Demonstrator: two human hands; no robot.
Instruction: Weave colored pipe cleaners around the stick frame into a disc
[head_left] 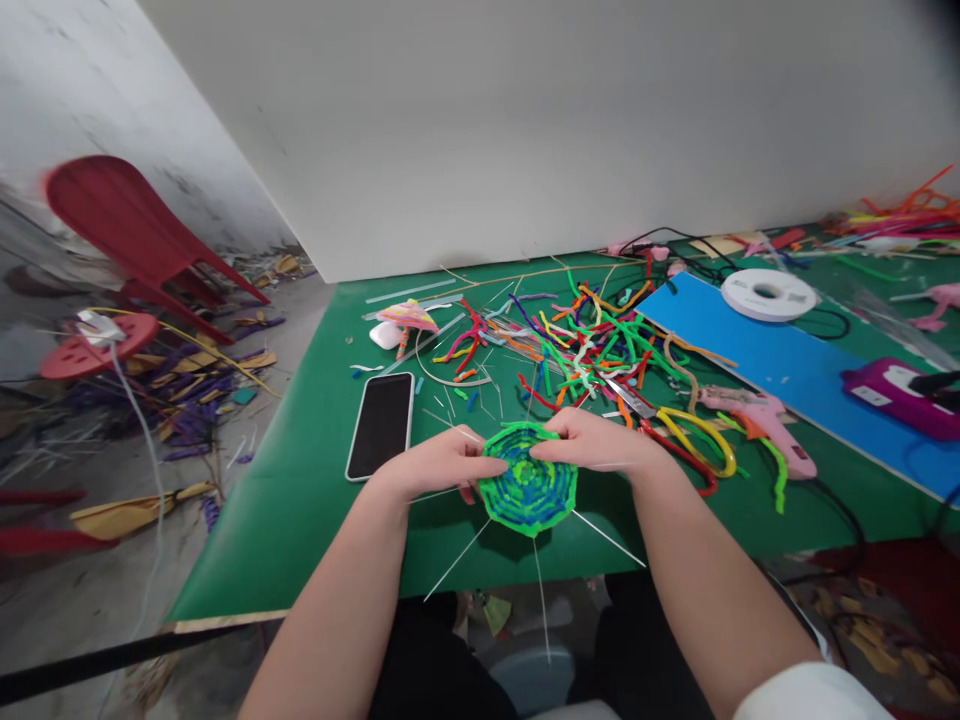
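Between my two hands is a round woven disc of green and blue pipe cleaner, with thin pale spokes sticking out past its rim. My left hand pinches its left side, thumb on top and fingers underneath. On the upper right side, my right hand grips it the same way, thumb lying near the middle. The disc is held above the front part of the green table. Scissors with yellow and red handles lie just right of my right hand. A phone rests left of my left hand.
Behind the disc lies a heap of cut pipe cleaners. A small umbrella-like craft piece stands at the back left. To the right are a pink glue gun, a blue board, a white spool and a purple power strip.
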